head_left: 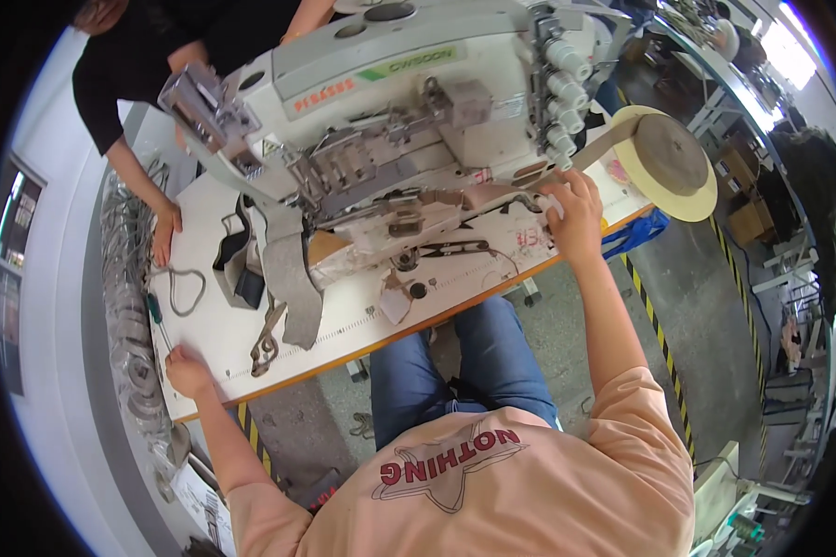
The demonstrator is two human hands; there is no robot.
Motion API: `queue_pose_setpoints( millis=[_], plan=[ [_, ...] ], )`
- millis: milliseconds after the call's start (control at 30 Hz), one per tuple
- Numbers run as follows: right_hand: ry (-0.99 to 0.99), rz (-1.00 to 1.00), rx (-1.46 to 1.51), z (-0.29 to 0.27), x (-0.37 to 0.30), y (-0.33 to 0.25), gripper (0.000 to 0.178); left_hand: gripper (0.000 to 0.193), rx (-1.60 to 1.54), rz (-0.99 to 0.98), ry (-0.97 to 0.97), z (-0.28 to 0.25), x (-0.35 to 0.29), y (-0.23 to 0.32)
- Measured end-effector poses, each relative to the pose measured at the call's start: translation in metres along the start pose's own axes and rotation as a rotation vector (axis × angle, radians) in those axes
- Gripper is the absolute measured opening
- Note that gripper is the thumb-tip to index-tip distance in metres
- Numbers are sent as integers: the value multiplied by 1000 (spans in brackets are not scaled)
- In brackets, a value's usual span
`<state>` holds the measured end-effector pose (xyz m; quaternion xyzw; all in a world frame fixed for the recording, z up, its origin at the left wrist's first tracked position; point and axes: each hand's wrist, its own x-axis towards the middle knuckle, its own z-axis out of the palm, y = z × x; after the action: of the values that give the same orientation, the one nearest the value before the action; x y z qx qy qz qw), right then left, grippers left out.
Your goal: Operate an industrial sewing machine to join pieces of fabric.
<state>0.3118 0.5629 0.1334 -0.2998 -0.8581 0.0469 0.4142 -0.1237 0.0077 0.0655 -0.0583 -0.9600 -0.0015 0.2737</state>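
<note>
Grey webbing strip (288, 283) hangs from sewing machine (390, 121), long axis toward bench (214, 325) front edge. Left hand (188, 371) flat at front-left corner; right hand (571, 213) pinching tape at right edge.

**Greys, whites and one peach shirt**

The sewing machine (409, 102) is off-white with dull grey metal fittings and a green and red strip on its top. The table (223, 325) beneath is white with an orange-brown front edge. The webbing strap (288, 278) is plain grey, as is the webbing roll (669, 153), which sits on a pale yellow disc. The person wears a peach T-shirt (529, 473) with a dark red print and blue jeans (492, 357). The floor stripe (655, 320) is yellow and black.
</note>
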Motion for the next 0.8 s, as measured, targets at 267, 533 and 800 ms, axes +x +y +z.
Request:
queue_pose_setpoints(
  millis=[267, 533, 800],
  plan=[
    [-252, 201, 324, -34, -5, -32, 19, 23, -82, -4, 29, 10, 1, -15],
    [-164, 39, 295, -20, 11, -53, 28, 23, -23, -7, 16, 1, -2, -12],
    [-156, -140, 76, 7, 14, -43, 28, 23, 6, -19, 3, 3, 4, -6]
  ],
)
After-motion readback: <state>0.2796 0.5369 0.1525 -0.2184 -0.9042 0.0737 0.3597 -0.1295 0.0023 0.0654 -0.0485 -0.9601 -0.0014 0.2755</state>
